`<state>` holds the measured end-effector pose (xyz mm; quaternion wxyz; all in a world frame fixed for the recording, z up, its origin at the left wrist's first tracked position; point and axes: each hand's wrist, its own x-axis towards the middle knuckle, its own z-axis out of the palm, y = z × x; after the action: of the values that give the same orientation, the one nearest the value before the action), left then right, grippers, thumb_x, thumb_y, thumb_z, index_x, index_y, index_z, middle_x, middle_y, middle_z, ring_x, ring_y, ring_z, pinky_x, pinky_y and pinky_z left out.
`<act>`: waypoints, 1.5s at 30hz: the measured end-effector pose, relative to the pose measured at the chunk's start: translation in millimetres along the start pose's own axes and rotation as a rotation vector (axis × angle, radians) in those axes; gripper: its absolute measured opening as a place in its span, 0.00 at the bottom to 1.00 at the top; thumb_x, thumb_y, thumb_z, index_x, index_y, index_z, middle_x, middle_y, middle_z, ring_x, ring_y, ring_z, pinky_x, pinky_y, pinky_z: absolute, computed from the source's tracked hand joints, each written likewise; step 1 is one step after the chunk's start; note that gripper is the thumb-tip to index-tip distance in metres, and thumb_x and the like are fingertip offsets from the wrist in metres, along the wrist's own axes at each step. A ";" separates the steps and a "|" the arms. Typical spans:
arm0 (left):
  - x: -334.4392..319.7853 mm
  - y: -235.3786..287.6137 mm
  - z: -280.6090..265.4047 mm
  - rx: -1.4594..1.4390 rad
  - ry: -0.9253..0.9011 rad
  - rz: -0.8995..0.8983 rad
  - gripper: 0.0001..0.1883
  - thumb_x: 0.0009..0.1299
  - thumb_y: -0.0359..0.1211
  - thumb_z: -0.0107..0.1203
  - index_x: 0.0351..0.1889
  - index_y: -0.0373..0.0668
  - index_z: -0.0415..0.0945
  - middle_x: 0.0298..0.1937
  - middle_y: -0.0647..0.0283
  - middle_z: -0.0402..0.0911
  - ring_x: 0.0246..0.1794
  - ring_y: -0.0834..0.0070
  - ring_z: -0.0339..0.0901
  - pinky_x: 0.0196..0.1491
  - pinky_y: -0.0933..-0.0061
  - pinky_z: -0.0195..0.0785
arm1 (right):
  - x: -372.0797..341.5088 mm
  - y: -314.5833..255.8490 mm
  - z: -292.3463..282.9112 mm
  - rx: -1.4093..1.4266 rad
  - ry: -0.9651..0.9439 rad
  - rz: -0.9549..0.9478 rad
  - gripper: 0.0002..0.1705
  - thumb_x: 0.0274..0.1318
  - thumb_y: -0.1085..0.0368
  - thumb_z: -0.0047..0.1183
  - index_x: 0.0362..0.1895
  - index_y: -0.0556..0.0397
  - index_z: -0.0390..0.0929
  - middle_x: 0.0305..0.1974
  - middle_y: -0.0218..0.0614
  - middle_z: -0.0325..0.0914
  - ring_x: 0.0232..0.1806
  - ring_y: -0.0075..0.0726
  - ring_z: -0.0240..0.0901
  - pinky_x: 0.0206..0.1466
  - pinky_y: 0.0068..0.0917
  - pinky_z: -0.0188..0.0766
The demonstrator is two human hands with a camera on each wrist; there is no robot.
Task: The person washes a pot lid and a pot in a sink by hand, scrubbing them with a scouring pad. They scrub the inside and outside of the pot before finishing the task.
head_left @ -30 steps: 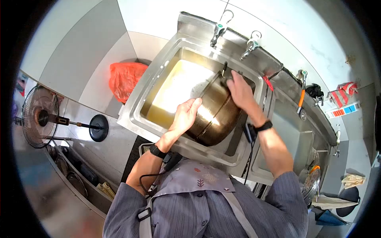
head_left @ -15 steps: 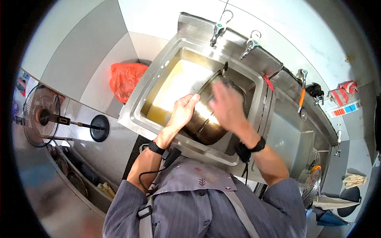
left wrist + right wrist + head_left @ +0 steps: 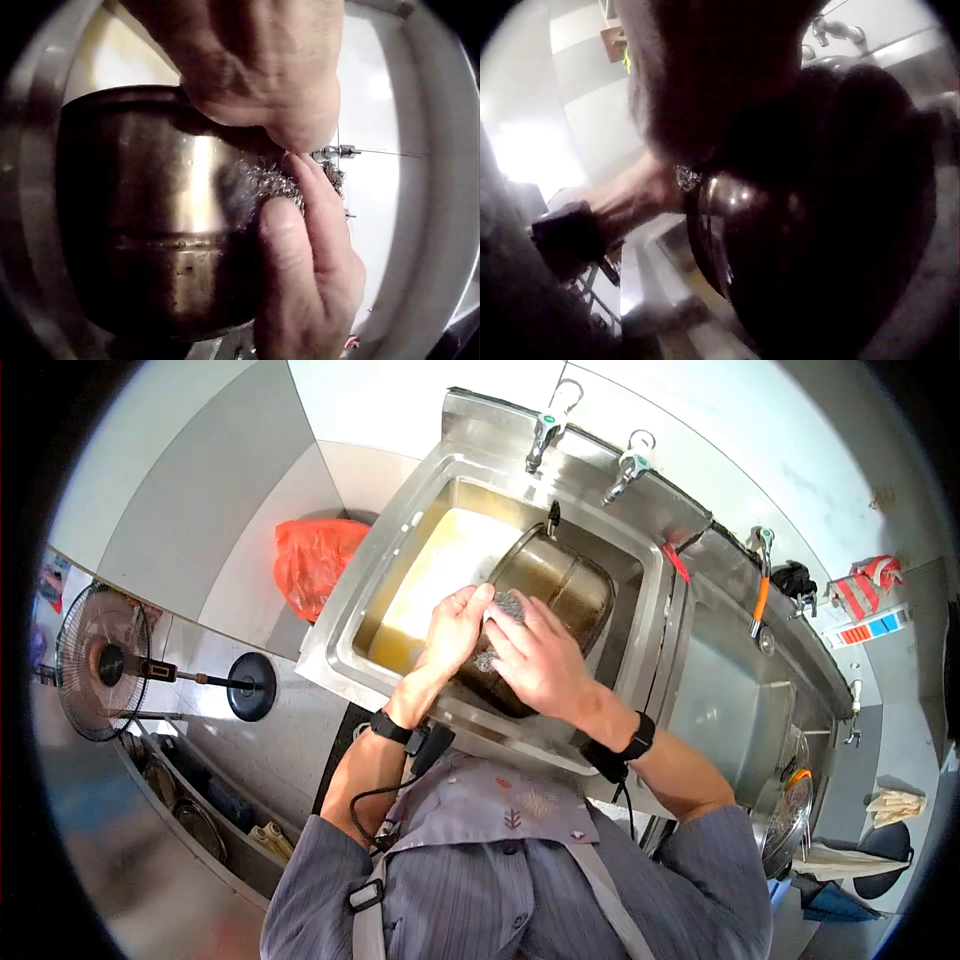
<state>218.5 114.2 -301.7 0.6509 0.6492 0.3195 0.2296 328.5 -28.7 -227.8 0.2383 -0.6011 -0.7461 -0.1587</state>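
Note:
A brownish metal pot lies tilted on its side in the sink basin, a black handle sticking up at its far end. My left hand grips the pot's rim on the left, thumb on top. A silvery steel wool scrubber sits under the fingers of my right hand, held against the pot's outer wall close beside the left thumb. In the left wrist view, the steel wool shows between right thumb and fingers on the pot. The right wrist view is mostly dark.
Two taps, one left and one right, stand behind the basin. Cloudy light-coloured water fills its left part. A second basin adjoins on the right, with an orange-handled hose. An orange-red plastic bag and a standing fan are to the left.
My right hand has moved from the pot's far right side down and left, across its wall to near my left hand. The steel wool now shows. My left hand keeps the rim.

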 end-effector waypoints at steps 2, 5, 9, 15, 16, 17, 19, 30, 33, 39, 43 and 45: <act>-2.4 4.4 0.3 0.020 0.075 0.065 0.26 0.83 0.53 0.53 0.34 0.39 0.80 0.25 0.73 0.71 0.30 0.80 0.66 0.36 0.69 0.64 | 2.7 24.5 -4.6 -0.060 -0.068 0.083 0.18 0.61 0.62 0.60 0.51 0.59 0.83 0.61 0.50 0.76 0.62 0.59 0.73 0.69 0.55 0.70; 2.8 -6.7 -0.7 0.020 0.069 0.070 0.27 0.83 0.54 0.52 0.32 0.40 0.77 0.25 0.72 0.68 0.30 0.79 0.64 0.36 0.68 0.63 | 5.3 93.9 -2.2 0.016 0.012 0.456 0.20 0.67 0.60 0.55 0.56 0.61 0.80 0.62 0.51 0.78 0.62 0.58 0.74 0.71 0.57 0.68; 7.3 -2.3 -3.6 0.030 0.062 0.043 0.27 0.83 0.54 0.53 0.31 0.40 0.76 0.25 0.72 0.67 0.30 0.80 0.63 0.36 0.69 0.62 | 21.1 35.8 -14.2 -0.157 -0.328 0.412 0.23 0.63 0.62 0.60 0.58 0.64 0.77 0.64 0.52 0.76 0.68 0.63 0.70 0.72 0.53 0.68; 0.1 4.3 -8.0 -0.047 0.067 -0.015 0.24 0.84 0.51 0.53 0.36 0.39 0.80 0.27 0.74 0.69 0.32 0.81 0.64 0.38 0.71 0.64 | -3.0 27.8 8.3 -0.132 -0.153 0.047 0.27 0.59 0.62 0.64 0.60 0.60 0.78 0.65 0.49 0.77 0.65 0.61 0.74 0.70 0.56 0.70; 4.3 -3.5 -8.6 -0.055 0.052 -0.041 0.23 0.84 0.49 0.53 0.39 0.38 0.82 0.28 0.74 0.70 0.32 0.81 0.64 0.40 0.72 0.65 | 8.0 50.0 1.7 -0.103 -0.138 0.178 0.26 0.59 0.62 0.64 0.60 0.60 0.78 0.64 0.48 0.77 0.65 0.59 0.75 0.70 0.56 0.70; 0.4 1.8 -8.0 -0.055 0.047 -0.040 0.23 0.84 0.49 0.53 0.39 0.38 0.82 0.28 0.74 0.70 0.32 0.81 0.64 0.40 0.72 0.65 | 18.7 63.4 -5.0 -0.082 -0.115 0.306 0.26 0.59 0.62 0.64 0.59 0.60 0.79 0.64 0.48 0.77 0.64 0.56 0.75 0.69 0.56 0.71; -0.8 15.4 -7.2 -0.103 0.087 -0.041 0.22 0.84 0.48 0.54 0.39 0.37 0.82 0.28 0.74 0.71 0.33 0.81 0.65 0.41 0.72 0.65 | 20.9 64.0 0.8 -0.139 -0.049 0.362 0.26 0.59 0.62 0.63 0.60 0.60 0.79 0.64 0.47 0.77 0.64 0.57 0.75 0.69 0.55 0.71; 11.5 -10.1 -16.9 -0.120 0.074 -0.048 0.22 0.83 0.49 0.53 0.44 0.37 0.84 0.31 0.71 0.77 0.36 0.79 0.70 0.45 0.71 0.68 | 15.8 27.8 2.4 -0.050 -0.153 0.220 0.19 0.57 0.64 0.62 0.52 0.57 0.82 0.58 0.46 0.79 0.60 0.63 0.74 0.67 0.46 0.73; 7.6 -13.2 -10.9 -0.115 0.086 0.019 0.24 0.83 0.49 0.53 0.46 0.34 0.83 0.30 0.69 0.77 0.36 0.77 0.71 0.47 0.69 0.69 | 33.4 98.8 7.0 0.004 0.020 0.448 0.18 0.64 0.61 0.55 0.53 0.59 0.79 0.54 0.50 0.82 0.55 0.60 0.76 0.62 0.45 0.75; 8.2 -3.6 -24.1 -0.028 -0.030 -0.030 0.21 0.83 0.46 0.52 0.42 0.34 0.82 0.32 0.65 0.79 0.37 0.75 0.71 0.45 0.66 0.69 | 15.0 -5.8 -4.4 -0.099 -0.121 0.002 0.14 0.60 0.62 0.61 0.47 0.56 0.83 0.61 0.42 0.79 0.67 0.54 0.73 0.67 0.50 0.73; 5.9 -10.9 -19.7 0.044 -0.004 0.086 0.22 0.83 0.46 0.52 0.40 0.34 0.79 0.29 0.64 0.76 0.35 0.75 0.70 0.43 0.66 0.69 | 20.3 58.2 -11.8 -0.056 -0.348 0.166 0.26 0.67 0.60 0.58 0.64 0.61 0.77 0.67 0.52 0.75 0.72 0.58 0.70 0.72 0.50 0.69; 0.9 -14.5 -16.4 0.009 0.000 0.111 0.22 0.83 0.47 0.51 0.40 0.34 0.80 0.29 0.64 0.77 0.35 0.76 0.71 0.44 0.66 0.69 | 33.1 107.3 -11.4 0.184 -0.288 0.547 0.26 0.70 0.60 0.54 0.66 0.62 0.75 0.68 0.53 0.75 0.71 0.59 0.70 0.73 0.48 0.68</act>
<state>205.7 125.6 -315.4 0.6344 0.6688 0.2839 0.2641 429.3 16.9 -205.5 0.2175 -0.7716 -0.5941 0.0659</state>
